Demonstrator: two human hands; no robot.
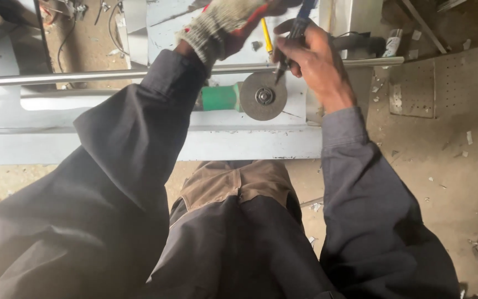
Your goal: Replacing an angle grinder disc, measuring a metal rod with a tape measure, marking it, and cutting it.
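Metal rod (pixel 84 76) lies across the white bench (pixel 139 147), and the bare right hand (pixel 313 61) closes its fingers on a marker (pixel 297 30), tip at the rod. The gloved left hand (pixel 228 25) is near the rod; its grip I cannot tell. A grinder (pixel 244 97) lies just below.

A long steel rod (pixel 84 76) crosses the pale metal workbench (pixel 139 147). Just below it, a green angle grinder (pixel 247 97) with a grey disc blocks the middle; bare bench lies leftward.

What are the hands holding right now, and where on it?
The right hand grips a dark marker pen around its barrel. The gloved left hand runs off frame; its hold cannot be told.
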